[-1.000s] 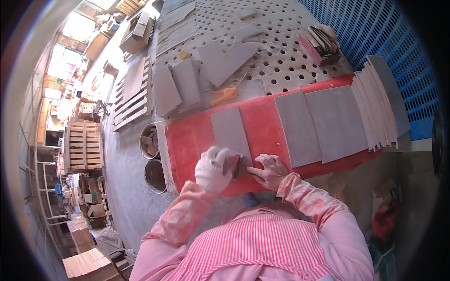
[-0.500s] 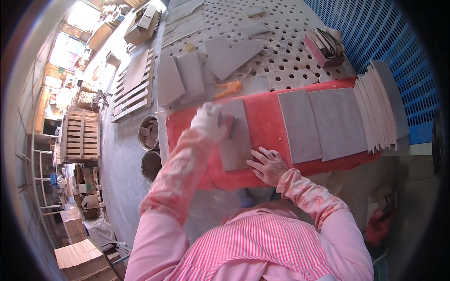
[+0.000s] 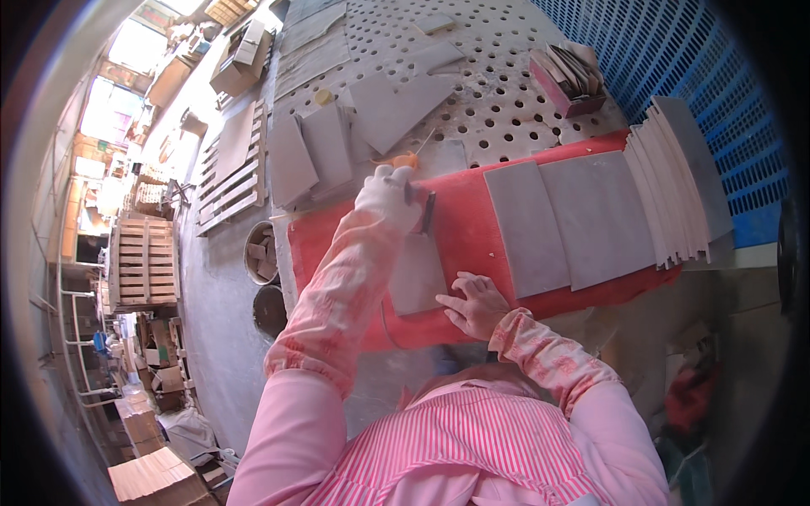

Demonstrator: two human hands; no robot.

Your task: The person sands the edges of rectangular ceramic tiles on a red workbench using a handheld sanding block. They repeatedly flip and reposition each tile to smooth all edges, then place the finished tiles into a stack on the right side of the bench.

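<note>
My left hand (image 3: pixel 384 196), in a white glove, is closed around a small block (image 3: pixel 427 212) with a dark edge and a reddish side. It holds the block over the far end of a grey rectangular tile (image 3: pixel 418 282) lying on a red cloth (image 3: pixel 464 202). Glove and forearm hide the tile's far left part. My bare right hand (image 3: pixel 477 305) is open beside the tile's near right corner, fingers apart and slightly bent. Whether a fingertip touches the tile is hard to tell. An orange-handled tool (image 3: pixel 405 160) lies just beyond the glove, partly hidden.
Two overlapping grey tiles (image 3: pixel 599 215) and a leaning row of tiles (image 3: pixel 675 185) are on the right. More tiles (image 3: pixel 325 148) lie on the perforated tabletop (image 3: pixel 498 84) beyond. A pink box (image 3: pixel 578 97) stands near a blue lattice crate (image 3: pixel 675 59). Buckets (image 3: pixel 268 310) stand at left.
My left hand has moved with the block toward the tile's far end and slightly right. My right hand's fingers have bent a little near the tile's edge. The whole view has shifted slightly.
</note>
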